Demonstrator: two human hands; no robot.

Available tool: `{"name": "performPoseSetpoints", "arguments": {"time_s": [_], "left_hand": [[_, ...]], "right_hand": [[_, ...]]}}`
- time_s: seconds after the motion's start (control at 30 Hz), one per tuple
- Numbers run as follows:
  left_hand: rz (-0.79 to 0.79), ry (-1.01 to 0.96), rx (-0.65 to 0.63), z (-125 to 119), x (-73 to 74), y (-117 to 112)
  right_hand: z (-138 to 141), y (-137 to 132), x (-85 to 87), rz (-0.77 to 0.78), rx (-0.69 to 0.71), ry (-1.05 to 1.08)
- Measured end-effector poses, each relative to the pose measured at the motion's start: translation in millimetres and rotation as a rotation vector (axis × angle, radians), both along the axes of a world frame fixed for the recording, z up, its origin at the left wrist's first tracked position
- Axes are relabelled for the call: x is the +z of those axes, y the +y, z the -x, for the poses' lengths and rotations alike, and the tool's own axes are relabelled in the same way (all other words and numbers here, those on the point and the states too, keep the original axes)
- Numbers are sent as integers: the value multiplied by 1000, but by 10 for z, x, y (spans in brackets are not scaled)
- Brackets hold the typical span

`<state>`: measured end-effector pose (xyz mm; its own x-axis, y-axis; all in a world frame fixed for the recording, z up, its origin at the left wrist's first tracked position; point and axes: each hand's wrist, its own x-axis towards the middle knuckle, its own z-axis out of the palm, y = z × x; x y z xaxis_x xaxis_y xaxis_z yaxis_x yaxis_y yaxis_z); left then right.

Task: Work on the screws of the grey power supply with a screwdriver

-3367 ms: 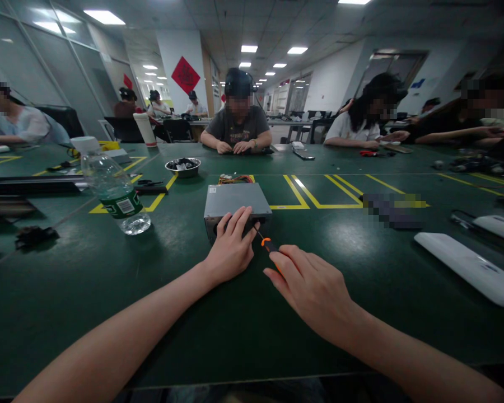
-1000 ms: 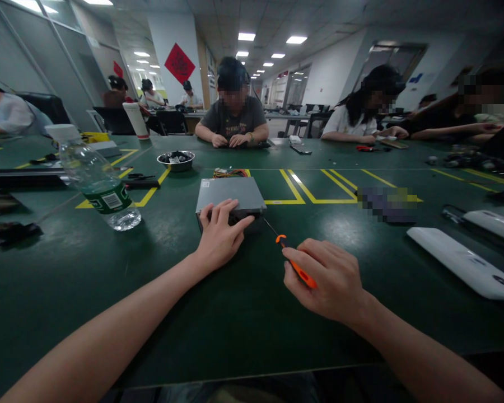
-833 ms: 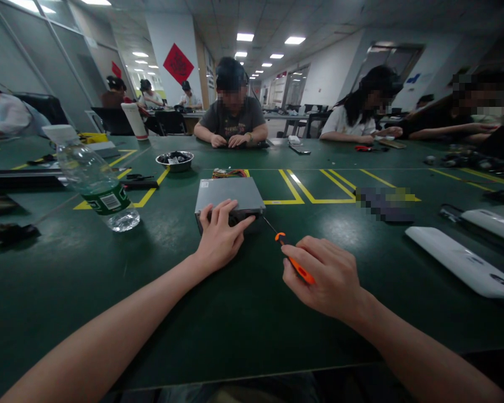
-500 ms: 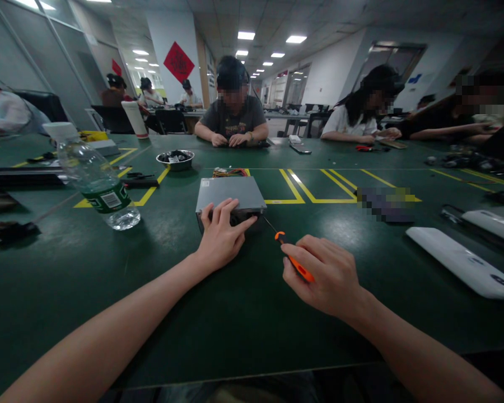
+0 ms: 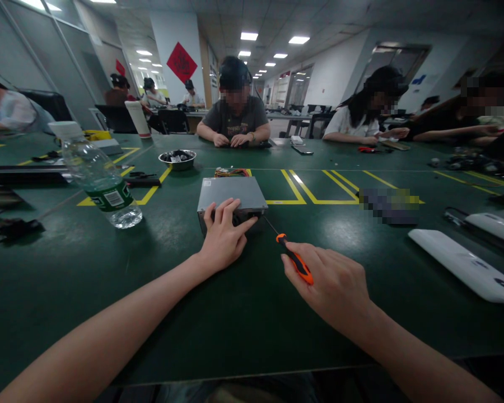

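A grey metal box (image 5: 231,193) with coloured wires at its far end lies on the green table (image 5: 235,313). My left hand (image 5: 224,238) rests on its near edge, fingers spread over the top and front. My right hand (image 5: 331,285) grips an orange and black screwdriver (image 5: 294,258). Its thin shaft points at the box's near right corner, and the tip is close to the box.
A clear water bottle (image 5: 98,179) stands at the left. A metal bowl (image 5: 177,159) of small parts sits behind the box. White long casings (image 5: 466,263) lie at the right. Yellow tape lines mark the table. Other people sit and work along the far side.
Since 3.4 s ago my right hand has drawn the screwdriver back and to the right from the box front. Over the last second it has barely moved. My left hand stays on the box.
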<state>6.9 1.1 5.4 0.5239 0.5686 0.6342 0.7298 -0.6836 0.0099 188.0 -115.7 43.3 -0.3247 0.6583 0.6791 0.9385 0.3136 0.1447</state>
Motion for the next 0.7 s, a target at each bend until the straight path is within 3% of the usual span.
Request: {"name": "performPoseSetpoints", "arguments": {"time_s": [0.17, 0.3, 0.43, 0.7], "left_hand": [[-6, 3, 5, -1, -3, -3], [4, -11, 2, -10, -3, -5], [3, -20, 7, -17, -9, -3], [1, -16, 5, -15, -10, -3]], "right_hand": [[68, -6, 5, 75, -13, -33], [101, -23, -41, 40, 2, -85], [70, -24, -78, 16, -40, -127], [96, -14, -137, 111, -110, -105]]}}
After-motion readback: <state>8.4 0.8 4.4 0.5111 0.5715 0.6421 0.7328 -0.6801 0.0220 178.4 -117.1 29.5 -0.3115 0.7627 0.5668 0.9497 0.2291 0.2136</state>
